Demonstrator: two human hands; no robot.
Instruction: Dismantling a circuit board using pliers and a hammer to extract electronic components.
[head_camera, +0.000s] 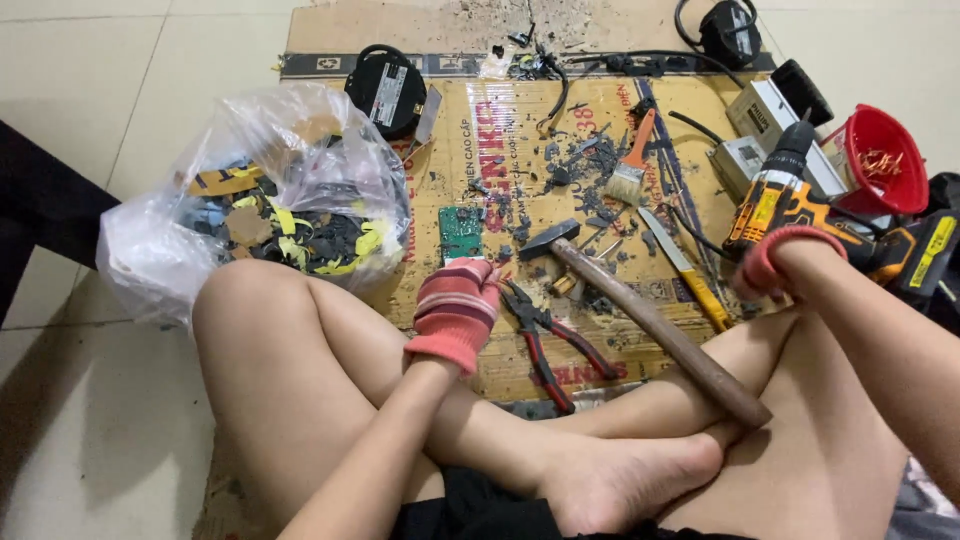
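My left hand (455, 312), in a red striped glove, holds a small green circuit board (461, 232) against the cardboard sheet (520, 130). My right hand (775, 262), also gloved in red, grips an orange and black cordless drill (785, 195) at the right, its nose pointing up and away from me. A wooden-handled hammer (640, 315) lies between the two hands, its handle resting on my leg. Red-handled pliers (545, 345) lie just right of my left hand.
A clear plastic bag (250, 195) of black and yellow scraps stands at the left. A paintbrush (632, 165), a yellow-handled knife (690, 275), a red funnel (880, 160) with small brass parts, grey boxes (765, 120) and black debris lie on the cardboard. My crossed bare legs fill the foreground.
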